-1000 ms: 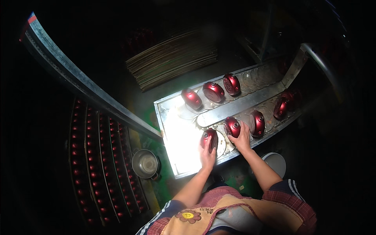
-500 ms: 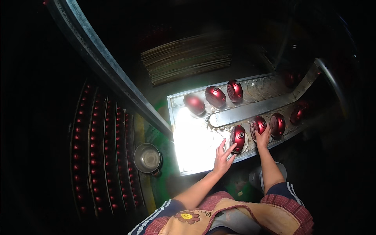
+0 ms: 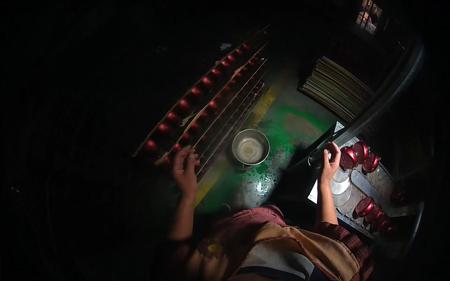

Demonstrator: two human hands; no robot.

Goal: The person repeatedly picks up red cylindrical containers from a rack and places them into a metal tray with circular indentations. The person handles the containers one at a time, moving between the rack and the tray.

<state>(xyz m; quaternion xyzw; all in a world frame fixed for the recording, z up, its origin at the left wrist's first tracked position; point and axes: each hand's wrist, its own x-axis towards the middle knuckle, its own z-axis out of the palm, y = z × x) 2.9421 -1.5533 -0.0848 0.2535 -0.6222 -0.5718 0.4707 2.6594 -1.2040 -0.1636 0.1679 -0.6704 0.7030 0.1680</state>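
My left hand (image 3: 185, 171) is raised beside the long stacked boards (image 3: 199, 114), which carry rows of glossy red rounded pieces (image 3: 184, 104). Its fingers are bent and apart from the thumb, with nothing visible in them; the dim light blurs their outline. Over the near-left end of the metal conveyor (image 3: 368, 187), my right hand (image 3: 331, 163) hangs empty, fingers curved and thumb apart. Closest to it are several red flask-like pieces with patterned flat faces (image 3: 348, 159) on the conveyor's far lane. More such red pieces (image 3: 364, 206) stand on the near lane.
A round metal pot (image 3: 251, 147) stands on the green, wet-looking floor between the boards and the conveyor. A metal post (image 3: 389, 96) slants above the conveyor's far end. Stacked flat sheets (image 3: 337, 86) lie beyond. Deep shadow hides the left side.
My view has swung left. Both hands have come away from the red pieces on the conveyor's near lane; the left is now by the boards, the right above the conveyor's end.
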